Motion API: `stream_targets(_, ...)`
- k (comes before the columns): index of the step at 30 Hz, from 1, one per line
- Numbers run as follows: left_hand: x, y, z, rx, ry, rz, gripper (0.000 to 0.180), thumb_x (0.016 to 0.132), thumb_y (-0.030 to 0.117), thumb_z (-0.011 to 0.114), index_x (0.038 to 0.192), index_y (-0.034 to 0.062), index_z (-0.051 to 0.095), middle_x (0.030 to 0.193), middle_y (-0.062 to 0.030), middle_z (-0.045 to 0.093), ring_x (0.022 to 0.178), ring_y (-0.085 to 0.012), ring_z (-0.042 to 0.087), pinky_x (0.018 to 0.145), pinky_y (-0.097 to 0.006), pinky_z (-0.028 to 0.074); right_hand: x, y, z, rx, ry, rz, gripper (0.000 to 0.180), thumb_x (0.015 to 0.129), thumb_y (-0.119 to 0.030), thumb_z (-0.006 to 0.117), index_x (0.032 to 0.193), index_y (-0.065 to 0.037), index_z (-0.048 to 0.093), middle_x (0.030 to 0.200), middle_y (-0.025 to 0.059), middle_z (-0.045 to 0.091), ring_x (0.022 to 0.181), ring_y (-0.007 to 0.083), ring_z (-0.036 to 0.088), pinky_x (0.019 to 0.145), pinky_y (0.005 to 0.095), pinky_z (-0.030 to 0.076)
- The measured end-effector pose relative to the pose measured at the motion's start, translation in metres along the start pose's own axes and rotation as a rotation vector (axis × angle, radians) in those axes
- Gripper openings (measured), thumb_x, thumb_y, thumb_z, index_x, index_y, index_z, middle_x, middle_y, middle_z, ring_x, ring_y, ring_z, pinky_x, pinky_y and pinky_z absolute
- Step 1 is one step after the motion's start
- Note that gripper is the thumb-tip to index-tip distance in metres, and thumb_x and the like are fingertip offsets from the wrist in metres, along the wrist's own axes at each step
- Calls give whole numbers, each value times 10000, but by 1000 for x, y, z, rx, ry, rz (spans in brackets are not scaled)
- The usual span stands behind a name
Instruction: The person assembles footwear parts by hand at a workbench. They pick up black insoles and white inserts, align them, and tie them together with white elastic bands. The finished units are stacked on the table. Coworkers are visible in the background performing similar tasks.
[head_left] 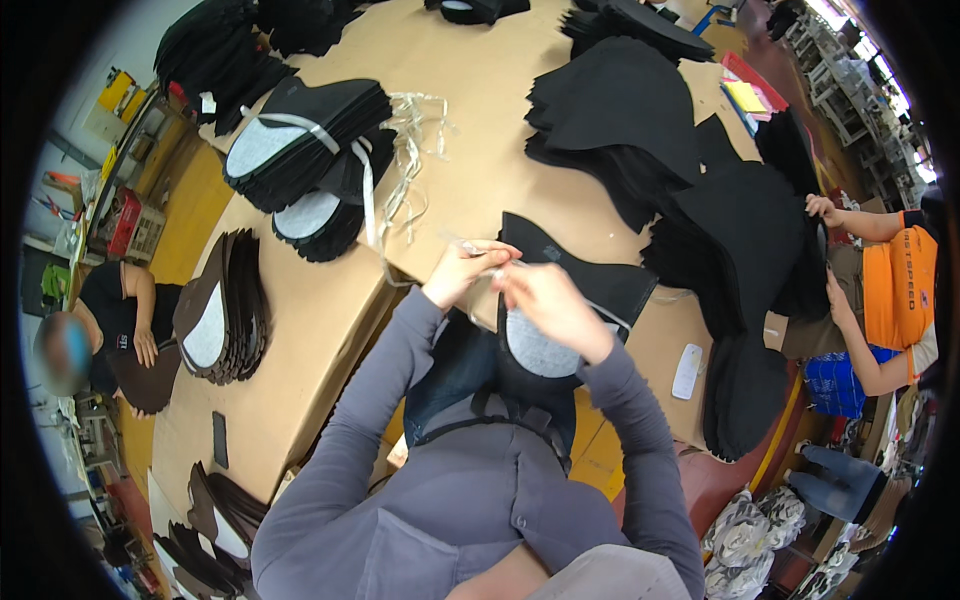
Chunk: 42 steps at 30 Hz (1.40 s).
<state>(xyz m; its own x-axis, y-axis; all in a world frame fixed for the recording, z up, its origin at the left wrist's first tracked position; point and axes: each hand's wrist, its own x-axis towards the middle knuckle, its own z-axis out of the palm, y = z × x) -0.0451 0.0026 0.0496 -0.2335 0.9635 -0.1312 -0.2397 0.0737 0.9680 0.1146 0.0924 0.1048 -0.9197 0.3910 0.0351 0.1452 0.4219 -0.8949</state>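
My left hand [462, 268] and my right hand [548, 305] meet over a stack of black shoe-upper pieces [590, 280] with a grey lining [535, 350], lying at the near edge of the brown cardboard-covered table [470, 130]. Both hands pinch a thin pale strap [478, 250] that runs across the stack. My grey sleeves come up from the lower edge.
Two strapped bundles of black and grey pieces [300, 140] lie at the left, with loose pale straps [410, 150] beside them. Large black piles [640, 110] fill the right. A person in black [120, 310] sits left; a person in orange [890, 290] handles pieces right.
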Motion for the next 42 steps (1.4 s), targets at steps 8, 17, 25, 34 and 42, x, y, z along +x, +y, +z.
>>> stream_targets(8,-20,-47,20,-206,375,-75,233,886,142,711,1032,-39,714,890,-47,716,839,-92,635,813,-230,482,8,41,-16,-139,92,78,141,888,-104,611,915,24,665,756,84,620,677,225,628,630,301,500)
stream_targets(17,-20,-44,12,256,315,173,176,854,67,679,985,-40,726,865,-119,724,821,-151,666,758,-268,509,-13,8,11,-540,230,0,187,801,-142,722,936,-53,630,909,115,598,723,329,656,629,402,532)
stream_targets(25,-12,-29,6,555,77,195,129,866,60,661,903,-56,702,827,-87,652,773,-174,598,701,-261,451,-21,37,32,-640,412,-154,114,819,-46,579,926,-9,568,903,118,542,714,277,664,606,381,552)
stream_targets(34,-16,-41,-2,-301,78,-209,203,821,-44,523,975,15,641,853,-21,648,733,-99,624,658,-243,504,-11,37,39,-222,267,-473,135,863,-138,612,956,-112,706,1053,54,678,823,238,670,662,360,552)
stream_targets(42,-9,-87,-5,657,609,74,212,828,91,602,963,92,766,847,-186,700,782,-244,693,708,-350,514,-17,38,46,-174,591,-6,364,913,-172,613,595,-10,543,553,151,503,501,350,520,484,418,380)
